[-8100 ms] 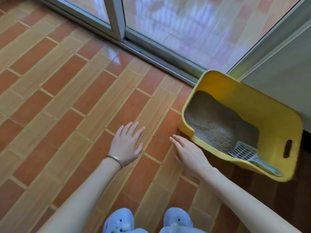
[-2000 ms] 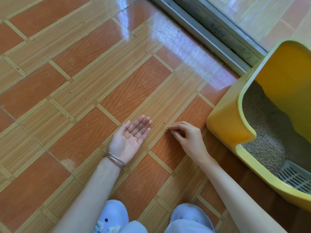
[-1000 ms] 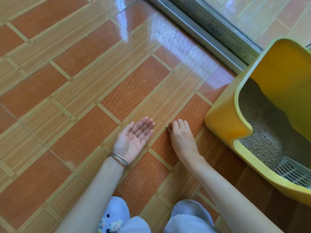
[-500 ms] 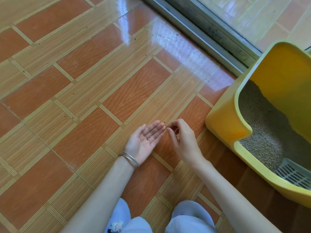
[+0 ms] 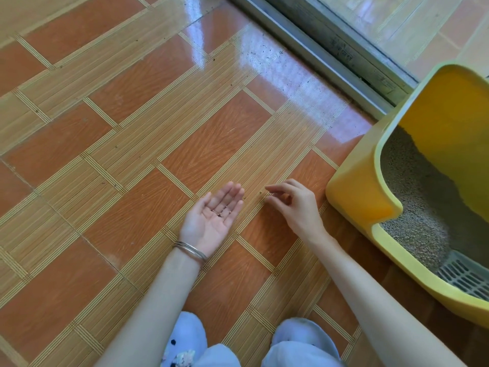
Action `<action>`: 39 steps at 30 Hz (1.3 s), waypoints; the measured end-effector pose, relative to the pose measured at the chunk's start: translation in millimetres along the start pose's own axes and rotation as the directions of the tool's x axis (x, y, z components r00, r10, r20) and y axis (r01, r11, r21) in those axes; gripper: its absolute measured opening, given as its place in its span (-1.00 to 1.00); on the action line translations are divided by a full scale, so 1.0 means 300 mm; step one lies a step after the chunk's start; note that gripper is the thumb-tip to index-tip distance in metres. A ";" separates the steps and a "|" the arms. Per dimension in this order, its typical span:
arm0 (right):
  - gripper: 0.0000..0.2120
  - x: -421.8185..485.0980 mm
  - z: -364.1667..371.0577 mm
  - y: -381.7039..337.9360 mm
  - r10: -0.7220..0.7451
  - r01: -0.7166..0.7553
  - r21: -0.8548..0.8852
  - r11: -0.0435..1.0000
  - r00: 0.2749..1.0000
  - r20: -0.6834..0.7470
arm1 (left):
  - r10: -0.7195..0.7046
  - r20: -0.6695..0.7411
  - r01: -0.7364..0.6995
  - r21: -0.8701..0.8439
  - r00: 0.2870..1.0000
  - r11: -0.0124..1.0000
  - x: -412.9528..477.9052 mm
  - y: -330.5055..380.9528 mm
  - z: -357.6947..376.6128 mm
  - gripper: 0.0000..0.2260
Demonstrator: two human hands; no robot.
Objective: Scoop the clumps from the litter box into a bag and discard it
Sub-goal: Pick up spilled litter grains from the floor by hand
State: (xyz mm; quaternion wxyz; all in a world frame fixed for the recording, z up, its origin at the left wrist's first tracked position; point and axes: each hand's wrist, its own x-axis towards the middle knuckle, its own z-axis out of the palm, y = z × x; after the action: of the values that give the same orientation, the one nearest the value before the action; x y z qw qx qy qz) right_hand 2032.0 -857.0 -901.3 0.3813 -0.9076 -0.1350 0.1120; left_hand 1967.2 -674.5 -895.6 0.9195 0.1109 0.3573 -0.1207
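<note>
A yellow litter box [image 5: 362,205] stands on the floor at the right, filled with grey litter [image 5: 415,207]. A grey slotted scoop [image 5: 465,276] lies in its near corner, partly cut off by the frame edge. My left hand [image 5: 211,218] lies palm up just above the floor, fingers straight, with a few small litter grains on the fingers. My right hand [image 5: 293,205] hovers beside it, left of the box, thumb and forefinger drawn close together; whether they pinch a grain I cannot tell. No bag is in view.
The floor [image 5: 132,128] is glossy orange and tan tile with scattered dark grains near the sliding door track [image 5: 330,49] at the top. My two pale slippers [image 5: 190,340] show at the bottom edge.
My right hand has drawn back to the right, away from my left palm, and its fingers have loosened. My left hand stays palm up with the grains on it.
</note>
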 end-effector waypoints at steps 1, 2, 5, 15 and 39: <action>-0.82 0.011 0.010 0.006 -0.011 0.012 -0.027 1.000 1.000 0.024 | 0.010 -0.002 -0.010 -0.010 1.000 1.000 -0.002 0.011 -0.005 -0.64; -0.82 0.020 0.019 0.011 -0.027 0.029 -0.055 0.998 0.999 0.035 | 0.019 -0.005 -0.019 -0.016 1.000 1.000 -0.004 0.021 -0.008 -0.64; -0.85 0.043 0.038 0.015 -0.103 0.107 -0.141 0.984 0.994 0.038 | 0.037 -0.002 -0.037 -0.017 0.999 0.999 -0.008 0.038 -0.016 -0.63; -0.94 0.048 0.047 0.018 -0.238 0.223 -0.330 0.917 0.971 -0.007 | 0.042 0.009 -0.042 0.025 0.999 0.999 -0.001 0.040 -0.014 -0.62; -0.88 -0.073 -0.014 0.067 0.022 -0.023 -0.049 0.999 0.999 -0.028 | -0.026 -0.020 0.028 0.068 0.999 0.997 0.014 -0.016 0.011 -0.64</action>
State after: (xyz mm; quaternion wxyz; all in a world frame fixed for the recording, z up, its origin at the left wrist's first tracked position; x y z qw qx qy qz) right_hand 2016.0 -880.6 -910.7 0.3593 -0.9197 -0.1223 0.1006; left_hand 1970.9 -680.6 -896.5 0.9100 0.1385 0.3633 -0.1441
